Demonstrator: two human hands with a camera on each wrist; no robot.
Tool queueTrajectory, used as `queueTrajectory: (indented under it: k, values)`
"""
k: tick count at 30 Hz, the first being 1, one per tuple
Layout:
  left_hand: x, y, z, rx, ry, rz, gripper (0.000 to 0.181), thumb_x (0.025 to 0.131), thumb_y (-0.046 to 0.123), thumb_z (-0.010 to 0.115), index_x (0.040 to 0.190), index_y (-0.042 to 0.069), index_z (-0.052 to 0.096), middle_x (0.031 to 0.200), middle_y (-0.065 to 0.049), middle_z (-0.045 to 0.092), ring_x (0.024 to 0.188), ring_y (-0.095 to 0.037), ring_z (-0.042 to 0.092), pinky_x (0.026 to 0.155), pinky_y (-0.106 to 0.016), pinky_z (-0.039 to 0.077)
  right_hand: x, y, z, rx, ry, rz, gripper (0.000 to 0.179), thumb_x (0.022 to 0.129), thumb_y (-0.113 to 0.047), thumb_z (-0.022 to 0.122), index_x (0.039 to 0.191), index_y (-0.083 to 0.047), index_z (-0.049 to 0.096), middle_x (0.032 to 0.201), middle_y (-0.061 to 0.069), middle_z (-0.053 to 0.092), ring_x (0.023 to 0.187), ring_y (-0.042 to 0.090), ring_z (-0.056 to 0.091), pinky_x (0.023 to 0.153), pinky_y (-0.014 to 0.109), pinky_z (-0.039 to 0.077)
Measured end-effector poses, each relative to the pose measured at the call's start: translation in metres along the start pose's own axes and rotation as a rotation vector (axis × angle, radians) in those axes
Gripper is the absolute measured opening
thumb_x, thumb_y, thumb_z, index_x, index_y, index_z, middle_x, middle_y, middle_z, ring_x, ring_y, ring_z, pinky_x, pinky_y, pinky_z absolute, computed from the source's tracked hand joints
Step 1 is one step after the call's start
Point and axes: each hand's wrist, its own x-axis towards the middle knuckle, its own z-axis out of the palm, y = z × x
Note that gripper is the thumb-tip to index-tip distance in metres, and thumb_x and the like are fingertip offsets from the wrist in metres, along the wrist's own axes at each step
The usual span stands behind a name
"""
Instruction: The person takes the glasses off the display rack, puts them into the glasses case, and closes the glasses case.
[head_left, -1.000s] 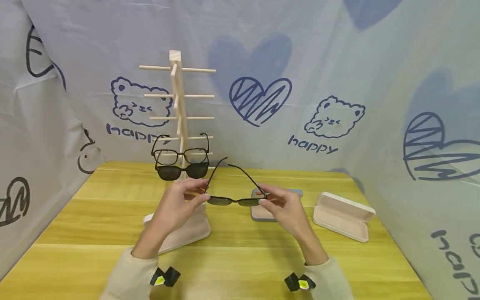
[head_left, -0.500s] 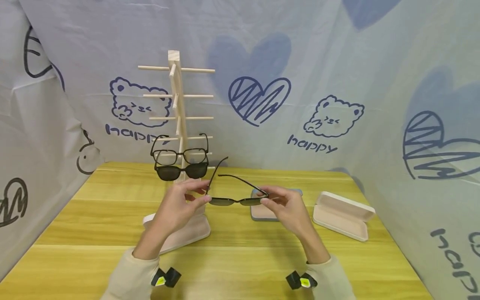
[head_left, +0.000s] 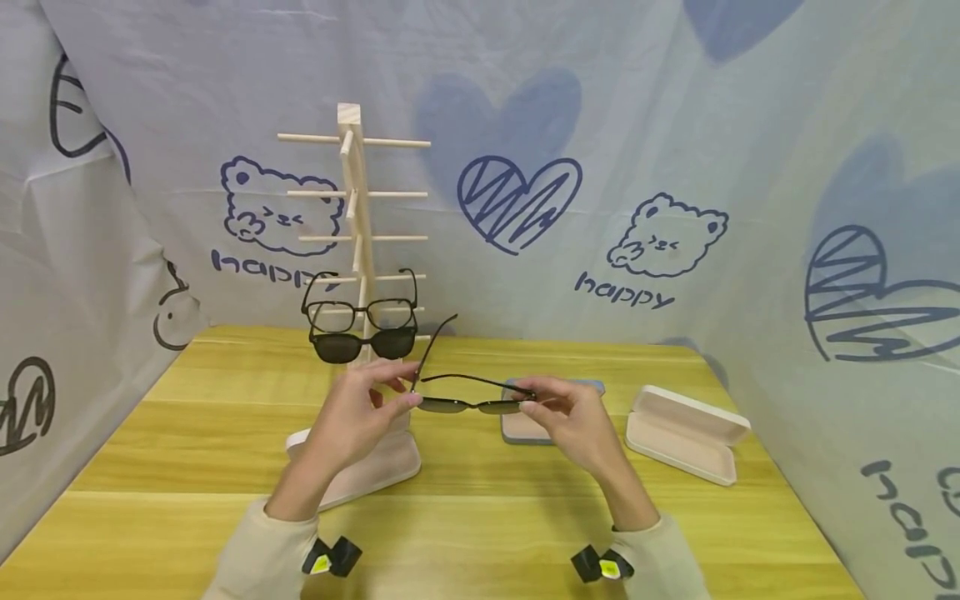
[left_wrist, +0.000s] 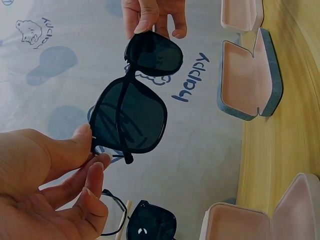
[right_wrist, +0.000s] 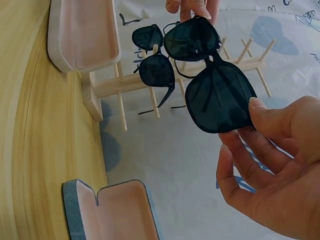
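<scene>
Black sunglasses [head_left: 442,406] with dark lenses are held up over the table between both hands. My left hand [head_left: 360,417] pinches the left corner between thumb and fingers. The right corner is pinched by my right hand [head_left: 573,417], its thumb at the lens edge in the right wrist view. One temple on the left points away, while the right temple lies folded in behind the lenses. Behind my left hand, a wooden rack [head_left: 358,200] bears clear glasses with a black frame [head_left: 333,302] and, just below, a second pair of sunglasses [head_left: 337,347].
A blue-grey glasses case [head_left: 525,433] lies open beyond my right hand. To its right is an open white case [head_left: 682,442]. Another open pale case [head_left: 386,462] sits under my left forearm. Patterned cloth [head_left: 517,100] hangs behind the wooden table [head_left: 480,533].
The right temple of the held sunglasses has swung inward and down toward the lenses. Both hands stay at nearly the same place.
</scene>
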Motion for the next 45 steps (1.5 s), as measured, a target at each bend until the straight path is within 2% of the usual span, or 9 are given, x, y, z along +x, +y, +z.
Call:
queueTrajectory:
  k: [10,17,26,33,41,45]
  values:
    - [-0.001,0.001,0.001,0.009,-0.002,0.002,0.035,0.088,0.004,0.080,0.122,0.001,0.075,0.119,-0.014,0.076,0.090,-0.020,0.068,0.065,-0.019,0.047,-0.001,-0.001,0.001,-0.028,0.001,0.015,0.026,0.097,-0.003,0.069,0.123,-0.002,0.073,0.120,0.019,0.075,0.102,0.029,0.074,0.086,0.022,0.059]
    - [0.001,0.003,0.002,0.016,-0.003,0.015,0.034,0.088,0.002,0.079,0.121,0.001,0.075,0.119,-0.014,0.076,0.091,-0.020,0.068,0.066,-0.020,0.049,0.000,-0.001,-0.001,-0.070,0.022,0.034,0.023,0.097,-0.005,0.069,0.119,-0.007,0.076,0.121,0.014,0.076,0.104,0.027,0.074,0.086,0.022,0.058]
    - [0.002,0.000,0.003,0.005,-0.012,0.008,0.034,0.088,0.000,0.078,0.122,0.000,0.074,0.121,-0.015,0.075,0.091,-0.021,0.068,0.067,-0.020,0.050,0.004,-0.004,-0.001,-0.121,0.008,0.014,0.021,0.097,-0.006,0.070,0.117,-0.008,0.076,0.119,0.013,0.077,0.100,0.026,0.074,0.084,0.024,0.059]
    - [-0.002,-0.006,0.006,-0.006,-0.025,-0.007,0.035,0.089,-0.002,0.076,0.124,-0.001,0.072,0.119,-0.016,0.075,0.092,-0.020,0.067,0.068,-0.022,0.050,0.004,-0.004,0.001,-0.104,-0.015,0.021,0.021,0.096,-0.004,0.070,0.117,-0.005,0.075,0.119,0.014,0.076,0.095,0.023,0.073,0.080,0.023,0.058]
    - [-0.008,-0.010,0.004,-0.023,-0.043,-0.031,0.033,0.091,-0.001,0.075,0.124,-0.001,0.073,0.116,-0.015,0.076,0.089,-0.017,0.065,0.070,-0.022,0.052,0.005,-0.003,0.004,-0.129,-0.016,0.006,0.021,0.096,-0.004,0.070,0.116,-0.005,0.076,0.103,0.012,0.077,0.085,0.013,0.070,0.074,0.022,0.057]
    - [-0.009,-0.012,0.004,-0.026,-0.052,-0.036,0.031,0.092,0.000,0.074,0.122,-0.001,0.074,0.117,-0.017,0.076,0.088,-0.016,0.065,0.070,-0.021,0.051,0.005,-0.001,0.005,-0.150,-0.022,0.007,0.020,0.097,-0.005,0.070,0.116,-0.005,0.076,0.101,0.012,0.077,0.086,0.015,0.070,0.075,0.023,0.056]
